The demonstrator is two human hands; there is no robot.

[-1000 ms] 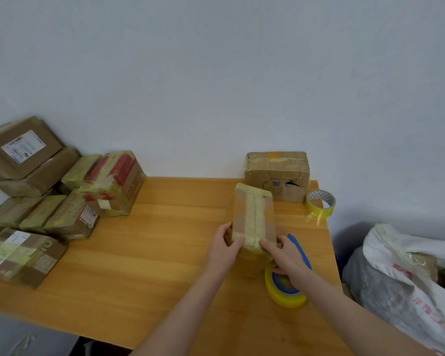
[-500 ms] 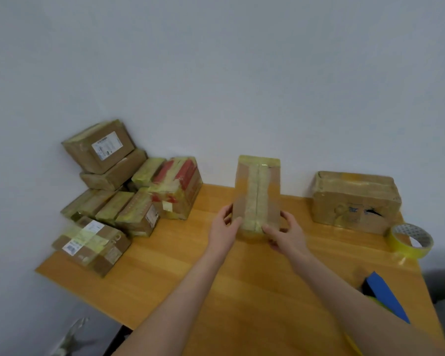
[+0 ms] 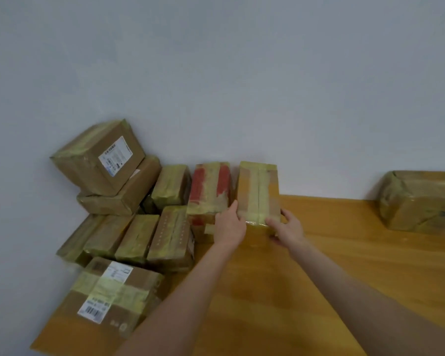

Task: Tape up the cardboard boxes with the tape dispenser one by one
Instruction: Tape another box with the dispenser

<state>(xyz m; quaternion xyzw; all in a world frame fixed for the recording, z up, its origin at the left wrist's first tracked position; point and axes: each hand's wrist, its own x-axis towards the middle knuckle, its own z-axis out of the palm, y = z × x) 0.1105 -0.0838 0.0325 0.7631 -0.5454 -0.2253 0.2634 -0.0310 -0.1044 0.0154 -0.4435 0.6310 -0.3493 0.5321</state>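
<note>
A narrow taped cardboard box with yellowish tape down its top is held between both hands at the back of the wooden table. My left hand grips its left near corner and my right hand grips its right near corner. The box sits right beside a red-marked taped box at the edge of the pile. The tape dispenser is out of view.
A pile of several taped boxes fills the table's left end against the wall, with a labelled box on top and another labelled one in front. A larger taped box stands at the far right.
Both hands carried the narrow box leftward from the table's right side to beside the red-marked box. My view swung left, so the tape roll and dispenser left the frame.
</note>
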